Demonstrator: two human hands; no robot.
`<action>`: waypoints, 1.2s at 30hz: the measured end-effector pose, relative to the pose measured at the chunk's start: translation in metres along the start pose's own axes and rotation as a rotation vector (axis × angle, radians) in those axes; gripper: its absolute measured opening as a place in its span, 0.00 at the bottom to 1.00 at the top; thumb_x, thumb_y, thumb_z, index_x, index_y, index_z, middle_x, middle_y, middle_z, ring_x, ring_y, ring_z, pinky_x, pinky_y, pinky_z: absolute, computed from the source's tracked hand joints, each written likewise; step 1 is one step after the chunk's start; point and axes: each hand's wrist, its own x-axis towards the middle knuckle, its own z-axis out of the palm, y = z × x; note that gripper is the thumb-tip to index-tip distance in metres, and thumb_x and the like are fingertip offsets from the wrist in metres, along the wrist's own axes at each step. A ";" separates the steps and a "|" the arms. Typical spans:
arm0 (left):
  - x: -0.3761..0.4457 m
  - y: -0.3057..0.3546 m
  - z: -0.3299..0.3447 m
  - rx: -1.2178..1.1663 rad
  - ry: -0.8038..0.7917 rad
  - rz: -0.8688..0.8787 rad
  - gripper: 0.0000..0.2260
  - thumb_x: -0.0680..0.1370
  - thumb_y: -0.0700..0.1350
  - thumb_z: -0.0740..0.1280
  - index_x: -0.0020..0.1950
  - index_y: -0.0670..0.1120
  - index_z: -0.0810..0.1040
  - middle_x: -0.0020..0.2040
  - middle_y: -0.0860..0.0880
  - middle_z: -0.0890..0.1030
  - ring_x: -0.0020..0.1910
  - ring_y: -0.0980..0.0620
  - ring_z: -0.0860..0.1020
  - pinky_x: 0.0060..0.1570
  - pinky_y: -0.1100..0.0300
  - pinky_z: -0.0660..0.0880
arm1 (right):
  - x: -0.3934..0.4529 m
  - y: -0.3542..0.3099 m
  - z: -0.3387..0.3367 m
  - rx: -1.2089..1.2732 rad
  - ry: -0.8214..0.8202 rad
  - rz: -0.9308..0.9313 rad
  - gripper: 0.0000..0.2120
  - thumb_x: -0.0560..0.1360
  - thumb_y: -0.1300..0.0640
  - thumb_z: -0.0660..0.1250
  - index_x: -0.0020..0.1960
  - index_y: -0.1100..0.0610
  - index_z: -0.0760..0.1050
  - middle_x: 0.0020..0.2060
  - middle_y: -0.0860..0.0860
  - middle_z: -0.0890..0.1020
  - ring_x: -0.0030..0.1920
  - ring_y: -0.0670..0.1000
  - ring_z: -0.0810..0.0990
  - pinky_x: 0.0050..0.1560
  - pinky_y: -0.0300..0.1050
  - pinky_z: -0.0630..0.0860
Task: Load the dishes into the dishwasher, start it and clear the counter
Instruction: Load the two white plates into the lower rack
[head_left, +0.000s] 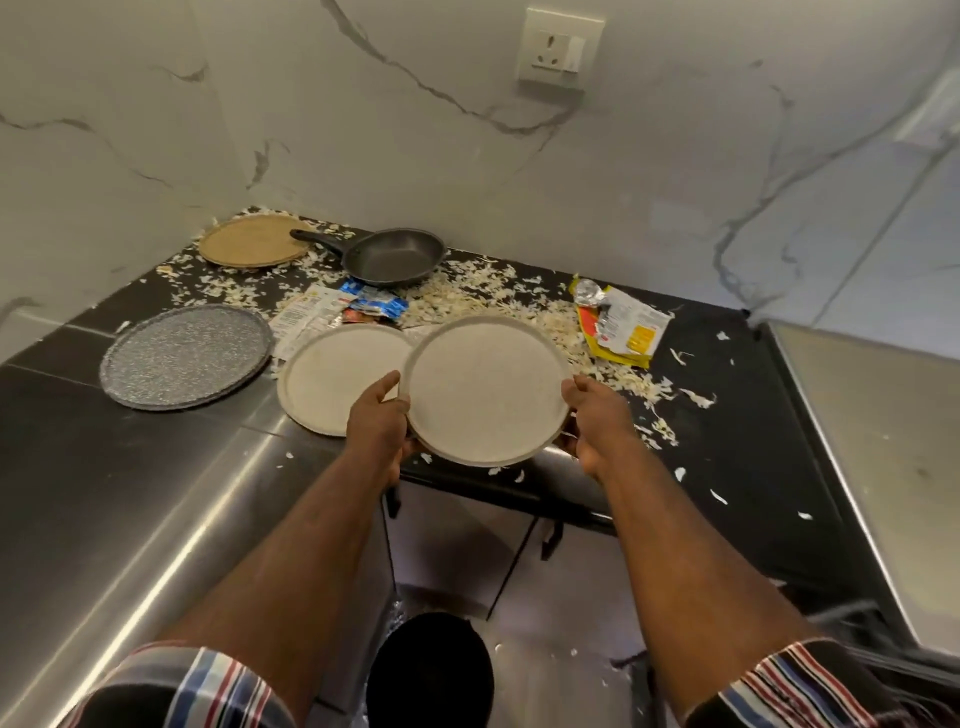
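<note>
Now both hands grip plate (485, 387), apparently near-level.

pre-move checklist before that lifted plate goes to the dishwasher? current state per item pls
1. Two-handed hold: left hand and right hand grip opposite rims of the lifted beige plate: ok.
2. Plate level: roughly flat, slightly tilted toward the camera: ok.
3. Lifted plate free of second beige plate: they overlap in view; whether they touch, cannot tell.
4. Plate surface free of scraps: looks bare: ok.
5. Dishwasher open and ready: not in view: cannot tell.
6. Counter cleared: not ok; grey plate, tan plate, frying pan, wrappers and shredded scraps remain.
</note>
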 end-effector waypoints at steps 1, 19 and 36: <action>-0.006 -0.006 0.007 -0.005 0.001 0.001 0.21 0.82 0.35 0.62 0.73 0.52 0.73 0.66 0.44 0.78 0.57 0.41 0.81 0.48 0.40 0.82 | -0.001 0.002 -0.012 0.008 0.011 0.000 0.08 0.83 0.59 0.62 0.58 0.52 0.79 0.51 0.53 0.83 0.51 0.55 0.83 0.44 0.54 0.83; -0.198 -0.165 0.098 -0.055 0.027 -0.002 0.14 0.81 0.36 0.62 0.64 0.48 0.77 0.57 0.43 0.83 0.49 0.44 0.82 0.40 0.50 0.82 | -0.091 0.055 -0.254 -0.042 -0.031 -0.037 0.08 0.83 0.56 0.63 0.60 0.53 0.78 0.51 0.53 0.83 0.48 0.53 0.82 0.41 0.50 0.82; -0.317 -0.312 0.064 0.040 0.088 -0.093 0.09 0.83 0.38 0.63 0.60 0.48 0.78 0.54 0.46 0.83 0.46 0.47 0.83 0.38 0.50 0.83 | -0.191 0.195 -0.375 -0.084 0.076 0.146 0.06 0.82 0.57 0.65 0.57 0.55 0.79 0.50 0.55 0.84 0.52 0.58 0.83 0.49 0.56 0.83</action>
